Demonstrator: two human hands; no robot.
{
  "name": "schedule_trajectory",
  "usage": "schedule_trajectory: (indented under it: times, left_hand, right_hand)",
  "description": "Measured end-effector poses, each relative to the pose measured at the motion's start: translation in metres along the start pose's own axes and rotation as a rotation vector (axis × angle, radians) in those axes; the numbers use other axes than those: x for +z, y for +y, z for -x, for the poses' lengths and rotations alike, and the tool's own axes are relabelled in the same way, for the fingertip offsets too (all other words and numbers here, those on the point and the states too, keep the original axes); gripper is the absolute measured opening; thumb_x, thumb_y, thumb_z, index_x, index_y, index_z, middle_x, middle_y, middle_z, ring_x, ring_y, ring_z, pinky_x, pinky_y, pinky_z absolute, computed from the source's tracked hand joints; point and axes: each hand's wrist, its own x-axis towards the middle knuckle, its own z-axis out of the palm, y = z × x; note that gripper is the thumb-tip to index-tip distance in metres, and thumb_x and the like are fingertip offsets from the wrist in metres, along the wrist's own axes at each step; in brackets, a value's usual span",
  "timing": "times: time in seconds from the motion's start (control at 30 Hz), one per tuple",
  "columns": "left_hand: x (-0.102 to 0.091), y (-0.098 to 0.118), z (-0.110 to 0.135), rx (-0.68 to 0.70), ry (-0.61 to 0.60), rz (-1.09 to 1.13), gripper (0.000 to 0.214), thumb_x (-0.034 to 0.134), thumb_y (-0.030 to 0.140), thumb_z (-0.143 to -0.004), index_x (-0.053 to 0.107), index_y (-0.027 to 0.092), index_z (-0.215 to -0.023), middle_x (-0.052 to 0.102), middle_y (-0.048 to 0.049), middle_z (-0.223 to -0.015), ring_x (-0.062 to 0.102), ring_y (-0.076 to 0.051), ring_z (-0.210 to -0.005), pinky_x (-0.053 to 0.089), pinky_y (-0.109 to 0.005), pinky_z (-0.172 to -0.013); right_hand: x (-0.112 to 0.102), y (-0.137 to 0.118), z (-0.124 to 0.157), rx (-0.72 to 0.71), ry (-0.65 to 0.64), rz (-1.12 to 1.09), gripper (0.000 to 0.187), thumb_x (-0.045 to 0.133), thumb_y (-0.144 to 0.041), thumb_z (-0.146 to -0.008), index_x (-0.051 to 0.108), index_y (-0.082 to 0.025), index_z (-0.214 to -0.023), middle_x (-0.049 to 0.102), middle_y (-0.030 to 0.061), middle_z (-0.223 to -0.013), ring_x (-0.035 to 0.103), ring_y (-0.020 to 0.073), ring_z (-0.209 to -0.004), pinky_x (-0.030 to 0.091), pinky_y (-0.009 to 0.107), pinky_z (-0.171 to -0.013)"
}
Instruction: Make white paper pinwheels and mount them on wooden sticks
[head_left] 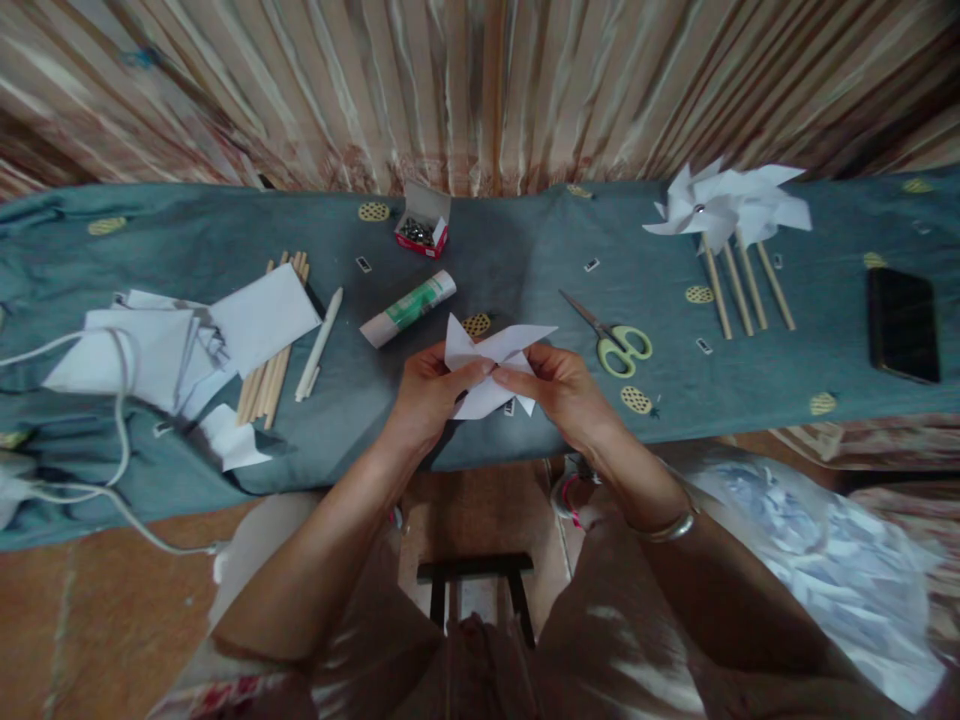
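Both my hands hold a white cut paper piece (491,362) with pointed flaps over the near edge of the blue-grey cloth-covered table (525,270). My left hand (429,395) pinches its left side, fingers closed. My right hand (562,388) pinches the right side, thumb and fingers meeting at the paper's middle. A glue stick (409,308) lies just beyond my left hand. Green-handled scissors (615,340) lie just beyond my right hand.
Finished white paper pinwheels on wooden sticks (731,230) lie at the far right, a black phone (902,323) beside them. A red box of pins (421,232) sits at the back. Left: loose white paper (187,345), wooden sticks (274,360), a white pen (319,345), a white cable (120,420).
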Motion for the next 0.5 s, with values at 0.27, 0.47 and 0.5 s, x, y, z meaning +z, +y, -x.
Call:
schedule_trajectory:
  times: [0.27,0.47,0.5]
  left_hand:
    - [-0.0013,0.0007,0.0001,-0.025,0.014,-0.007,0.031,0.090,0.031,-0.050,0.072,0.015,-0.069,0.070,-0.0003,-0.066,0.059,-0.012,-0.056,0.044,-0.023,-0.056]
    - [-0.0034,0.0020,-0.0010,-0.035,0.032,0.029,0.034,0.092,0.028,-0.049,0.075,0.014,-0.075,0.072,-0.0008,-0.068,0.059,-0.011,-0.057,0.045,-0.022,-0.058]
    - [-0.0037,0.0022,-0.0011,-0.041,0.033,0.034,0.035,0.092,0.028,-0.049,0.075,0.014,-0.077,0.072,-0.0011,-0.069,0.060,-0.011,-0.058,0.046,-0.022,-0.059]
  right_hand:
    - [0.0017,0.0005,-0.0024,0.004,0.009,0.001,0.030,0.089,-0.035,-0.059,0.078,-0.023,-0.084,0.078,-0.0021,-0.081,0.068,0.0141,-0.071,0.057,0.030,-0.074]
    - [0.0077,0.0005,-0.0045,0.017,0.040,-0.053,0.031,0.090,-0.037,-0.058,0.078,-0.023,-0.083,0.079,-0.0015,-0.083,0.069,0.0140,-0.071,0.057,0.029,-0.074]
    - [0.0080,0.0010,-0.0051,0.019,0.041,-0.058,0.032,0.091,-0.037,-0.057,0.078,-0.023,-0.082,0.079,-0.0014,-0.083,0.069,0.0139,-0.071,0.057,0.028,-0.073]
